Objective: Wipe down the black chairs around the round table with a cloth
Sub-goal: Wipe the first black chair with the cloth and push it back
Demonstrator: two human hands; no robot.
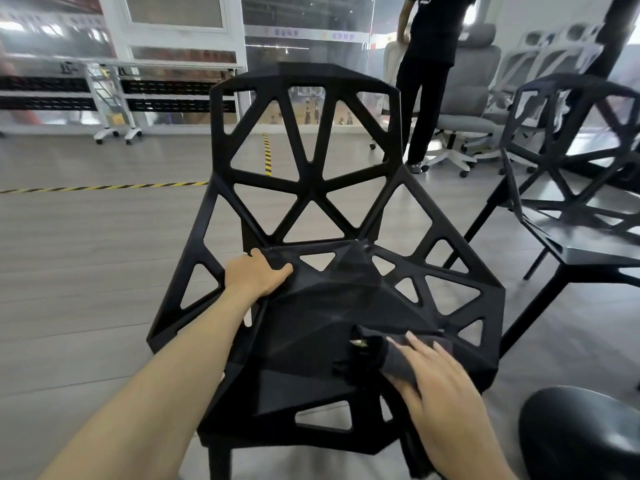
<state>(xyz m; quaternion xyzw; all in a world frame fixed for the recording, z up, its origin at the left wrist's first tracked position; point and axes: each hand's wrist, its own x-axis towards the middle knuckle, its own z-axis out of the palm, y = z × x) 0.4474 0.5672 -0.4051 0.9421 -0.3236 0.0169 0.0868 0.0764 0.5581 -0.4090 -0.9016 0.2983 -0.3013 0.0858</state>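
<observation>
A black chair (pixel 311 188) with triangular cut-outs in its back and seat fills the middle of the head view, facing me. My left hand (pixel 258 273) grips the rear left part of the seat, thumb on top. My right hand (pixel 440 379) lies flat on a dark grey cloth (pixel 398 355), pressing it onto the front right of the seat. The cloth is bunched under my fingers and partly hidden by them.
A second black chair (pixel 581 209) of the same kind stands at the right. A rounded black object (pixel 581 434) sits at the bottom right corner. A person in black (pixel 429 81) stands behind, near grey office chairs (pixel 471 109). Grey floor with yellow-black tape (pixel 104 187) lies to the left.
</observation>
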